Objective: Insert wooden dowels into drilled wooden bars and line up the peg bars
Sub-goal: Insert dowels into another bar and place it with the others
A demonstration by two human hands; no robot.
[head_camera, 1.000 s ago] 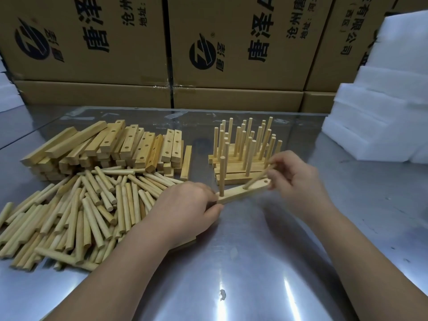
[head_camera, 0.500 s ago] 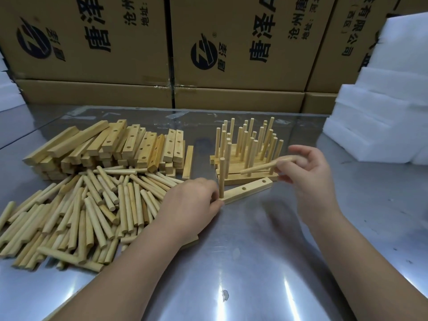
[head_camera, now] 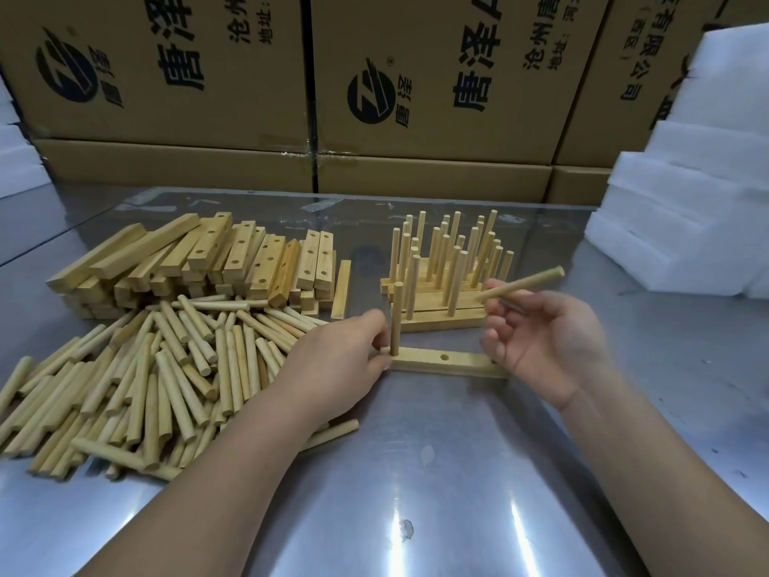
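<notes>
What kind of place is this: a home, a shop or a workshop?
Probably a small factory or packing workshop: a steel worktable holding heaps of loose dowels and drilled bars, with printed cartons and white foam blocks stacked behind.

One head-worn camera looks forward and down, close over the table (head_camera: 457,472), facing cartons (head_camera: 258,97).

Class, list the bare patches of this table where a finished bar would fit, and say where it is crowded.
Bare: the near table between the arms, in front of the bar; the right side, between the peg bars and the foam. Crowded: the left, under dowels and blank bars.
</notes>
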